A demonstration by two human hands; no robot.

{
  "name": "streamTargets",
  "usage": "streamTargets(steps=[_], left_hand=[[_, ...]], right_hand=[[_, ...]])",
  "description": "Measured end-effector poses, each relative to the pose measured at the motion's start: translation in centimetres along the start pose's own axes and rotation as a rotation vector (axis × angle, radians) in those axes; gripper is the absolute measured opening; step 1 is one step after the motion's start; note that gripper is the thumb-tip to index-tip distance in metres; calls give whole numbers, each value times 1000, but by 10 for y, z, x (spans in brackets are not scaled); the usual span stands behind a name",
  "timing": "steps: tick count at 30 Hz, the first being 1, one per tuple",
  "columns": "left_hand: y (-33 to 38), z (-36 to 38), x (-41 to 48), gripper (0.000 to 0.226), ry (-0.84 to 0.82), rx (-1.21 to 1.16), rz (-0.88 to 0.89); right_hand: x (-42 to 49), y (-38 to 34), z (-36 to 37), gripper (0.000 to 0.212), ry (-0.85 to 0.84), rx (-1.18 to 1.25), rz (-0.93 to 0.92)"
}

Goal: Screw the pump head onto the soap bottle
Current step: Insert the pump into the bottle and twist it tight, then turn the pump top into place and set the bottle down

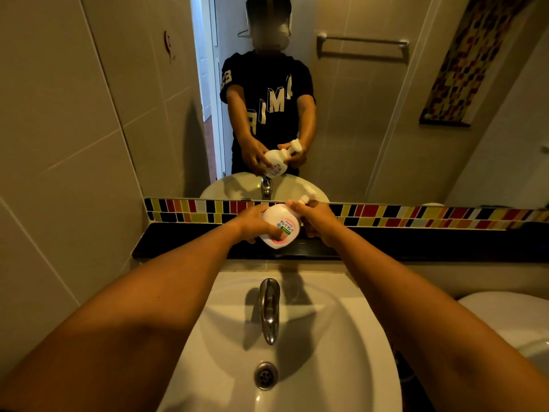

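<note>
A white soap bottle (280, 226) with a printed label is held tilted above the black ledge, its neck pointing up and to the right. My left hand (254, 224) grips the bottle's body from the left. My right hand (316, 220) is closed around the neck, and the white pump head (304, 199) sticks out above its fingers. The joint between pump head and bottle is hidden by my right hand. The mirror repeats both hands and the bottle.
A black ledge (184, 245) runs under a strip of coloured tiles (416, 215) and a large mirror (356, 114). Below are a white sink (341, 337), its chrome tap (269, 310) and drain (265, 375). A white toilet lid (511, 316) lies at right.
</note>
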State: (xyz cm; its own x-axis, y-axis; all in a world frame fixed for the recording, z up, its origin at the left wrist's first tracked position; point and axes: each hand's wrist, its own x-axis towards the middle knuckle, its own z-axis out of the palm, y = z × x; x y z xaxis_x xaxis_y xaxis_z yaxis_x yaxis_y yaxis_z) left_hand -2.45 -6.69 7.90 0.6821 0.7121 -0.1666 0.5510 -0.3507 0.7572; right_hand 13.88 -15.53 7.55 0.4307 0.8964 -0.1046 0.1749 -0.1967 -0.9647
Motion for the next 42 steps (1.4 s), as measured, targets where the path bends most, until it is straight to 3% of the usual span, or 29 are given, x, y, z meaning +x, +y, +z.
streamTargets(steps=[3,5,10,17,28,35,42], left_hand=[[-9,-5,-1,52,-9,-111,-23],[-15,-9,-2,53,-10,-147,-43],[-28,-9,-2,55,-19,-153,-73],[-29,-1,0,48,-25,-187,-86],[-42,15,13,67,98,-181,-115],[-43,23,21,69,155,-161,-134],[-49,22,32,69,100,-160,-168]], right_hand=[[-2,-2,-7,22,-205,221,43],[-2,-4,-13,28,-311,393,80],[-1,-16,-20,34,-292,618,159],[10,-27,-6,30,-176,420,155],[18,-29,6,19,-140,504,228],[28,-24,11,32,-120,528,251],[37,-14,10,36,-121,534,256]])
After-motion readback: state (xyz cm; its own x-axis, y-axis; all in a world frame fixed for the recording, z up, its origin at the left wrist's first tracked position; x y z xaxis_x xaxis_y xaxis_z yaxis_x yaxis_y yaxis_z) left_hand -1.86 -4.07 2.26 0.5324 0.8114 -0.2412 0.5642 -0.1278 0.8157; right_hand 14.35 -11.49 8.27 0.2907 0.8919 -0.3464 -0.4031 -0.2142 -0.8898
